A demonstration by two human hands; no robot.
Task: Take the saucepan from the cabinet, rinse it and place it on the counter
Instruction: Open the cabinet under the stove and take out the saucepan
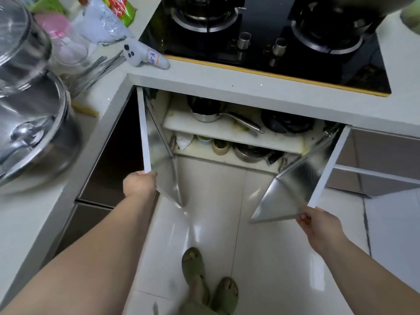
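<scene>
Cabinet (236,133) beneath the hob (261,30), both doors swung open. Left hand (139,183) grips the left door (156,151) by its lower edge; right hand (318,226), fingers (303,218) curled, pinches the right door (302,183) corner. The saucepan (206,110) stands on the upper shelf (227,129), handle pointing right.

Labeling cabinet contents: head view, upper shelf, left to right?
Steel saucepan with dark inside, its long steel handle pointing right, then round black pan. The hands only hold the doors.
</scene>
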